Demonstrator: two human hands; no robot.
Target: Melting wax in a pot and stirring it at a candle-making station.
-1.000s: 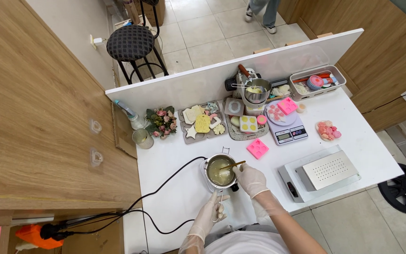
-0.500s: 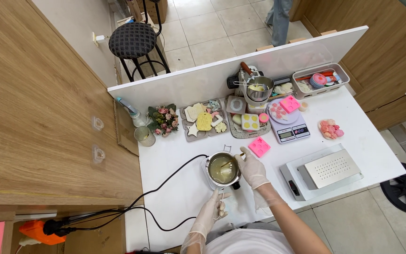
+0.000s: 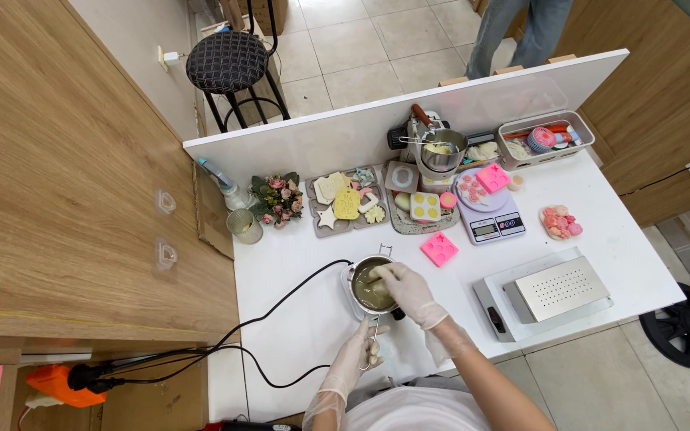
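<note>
Since a second ago the right hand (image 3: pixel 405 289) has slid left, from the pot's right edge to over its mouth, and the stick that showed plainly across the rim then is now mostly hidden under the glove. That hand is gloved, knuckles up, fingers curled down toward the yellowish liquid; they seem pinched on the stick, but the grip itself is covered, so I cannot tell for sure. The forearm runs back and right toward the body.

The pot (image 3: pixel 370 287) sits directly beneath those fingertips, on a small heater whose black cord (image 3: pixel 281 307) trails left and off the table (image 3: pixel 297 263). The left hand (image 3: pixel 358 357), also gloved, lies just nearer the body than the pot, its fingers closed around the pot's wire handle (image 3: pixel 374 339), wrist bent and forearm coming up from the lower edge.

Beyond the right fingers, a little to the right, lies a pink mould (image 3: pixel 438 249), apart from the pot. Farther beyond stand a scale (image 3: pixel 493 227), grey trays (image 3: pixel 349 206) of cast shapes, a flower bunch (image 3: pixel 274 199) and a glass (image 3: pixel 243 225). To the right of the hand, well apart, sits a metal box (image 3: pixel 549 293) with a perforated top. Nothing stands between either hand and the pot. Another person's legs (image 3: pixel 513 32) show past the white partition.
</note>
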